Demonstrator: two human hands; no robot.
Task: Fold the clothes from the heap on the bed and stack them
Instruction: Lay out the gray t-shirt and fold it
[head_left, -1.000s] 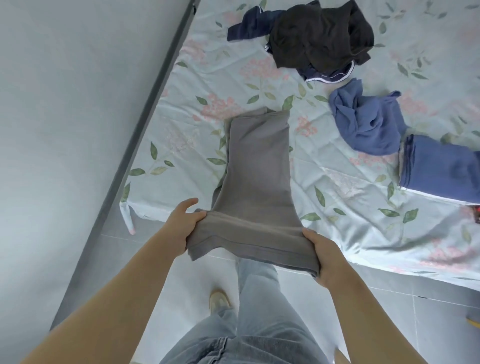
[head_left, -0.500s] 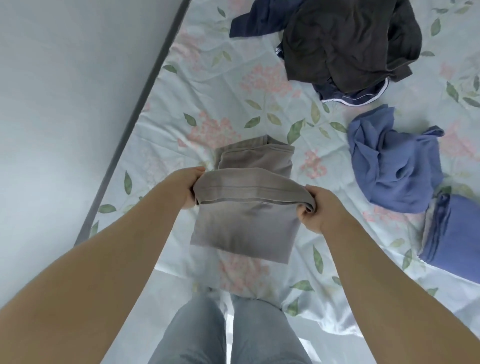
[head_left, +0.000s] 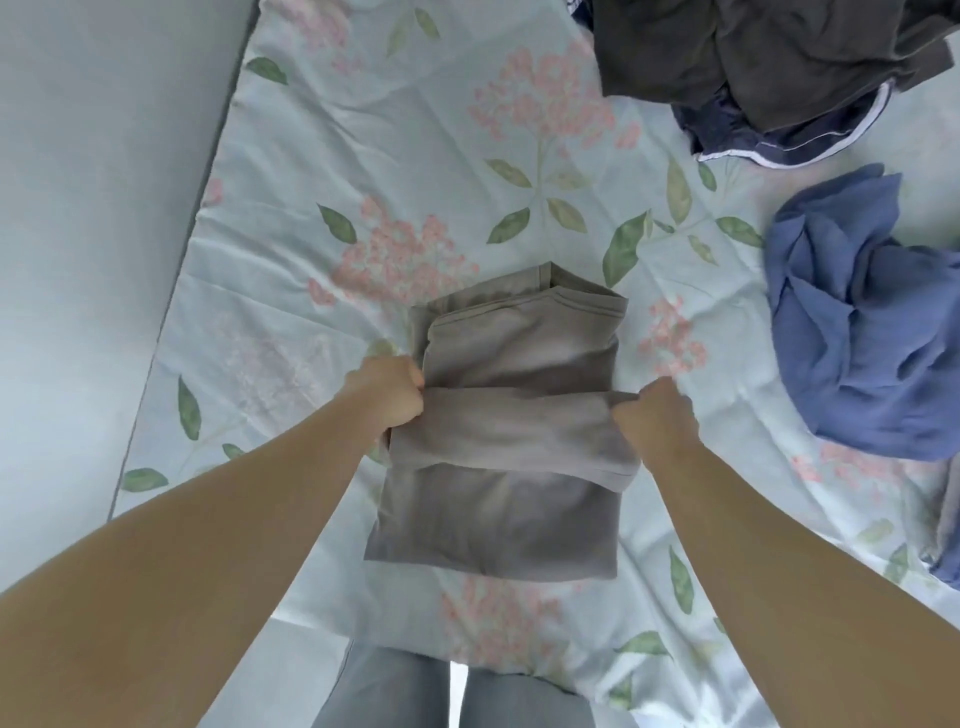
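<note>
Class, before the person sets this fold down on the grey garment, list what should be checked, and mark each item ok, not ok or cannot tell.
1. Grip of the left hand on the fold's left end: ok, fingers curled round the cloth.
2. Grip of the right hand on the right end: ok.
3. Whole grey garment on the bed sheet: ok.
4. Fold lies level: not ok, its right end sags lower.
5. Crumpled blue garment apart from the grey one: ok.
6. Layers underneath smooth: cannot tell, hidden.
</note>
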